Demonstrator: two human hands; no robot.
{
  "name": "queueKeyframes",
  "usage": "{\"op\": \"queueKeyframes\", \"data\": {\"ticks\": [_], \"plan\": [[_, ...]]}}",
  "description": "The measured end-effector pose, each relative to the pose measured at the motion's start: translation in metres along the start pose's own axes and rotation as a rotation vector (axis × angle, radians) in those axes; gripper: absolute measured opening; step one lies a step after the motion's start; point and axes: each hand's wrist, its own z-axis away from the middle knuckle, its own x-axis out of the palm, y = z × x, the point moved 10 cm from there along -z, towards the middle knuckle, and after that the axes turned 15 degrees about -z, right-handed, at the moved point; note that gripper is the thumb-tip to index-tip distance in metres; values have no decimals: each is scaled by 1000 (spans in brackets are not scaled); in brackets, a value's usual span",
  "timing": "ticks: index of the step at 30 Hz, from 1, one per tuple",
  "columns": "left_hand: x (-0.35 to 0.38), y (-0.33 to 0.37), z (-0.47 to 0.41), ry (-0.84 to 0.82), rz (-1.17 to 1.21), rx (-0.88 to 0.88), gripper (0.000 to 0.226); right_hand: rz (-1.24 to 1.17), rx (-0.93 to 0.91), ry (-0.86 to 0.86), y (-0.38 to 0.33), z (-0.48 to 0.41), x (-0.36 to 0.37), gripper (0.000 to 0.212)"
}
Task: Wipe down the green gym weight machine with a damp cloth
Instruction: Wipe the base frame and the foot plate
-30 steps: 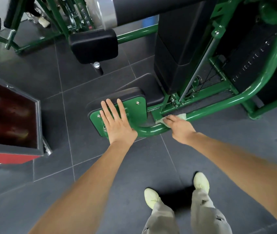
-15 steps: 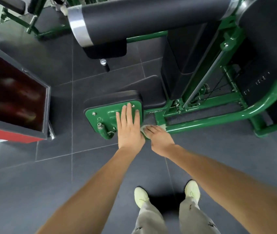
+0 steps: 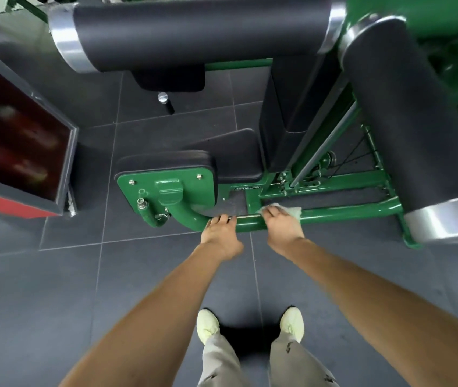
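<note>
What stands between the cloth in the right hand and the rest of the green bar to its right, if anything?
Nothing visible does. The right hand presses the cloth on the low green bar, which runs bare to the right until it passes under the black roller pad. The left hand holds the bar on the other side.

Pale damp cloth (image 3: pixel 292 211) lies bunched on the green machine's low tube (image 3: pixel 342 212).
</note>
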Motion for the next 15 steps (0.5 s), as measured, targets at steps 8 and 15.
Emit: {"op": "queueKeyframes", "data": {"ticks": [8,15], "plan": [[12,8,7,-111,-73,-18,101,-59,-159,-70,-20,9,-4,79],[13,12,20,-107,-75,-29,102,29,107,-154,89,25,-40,78]]}}
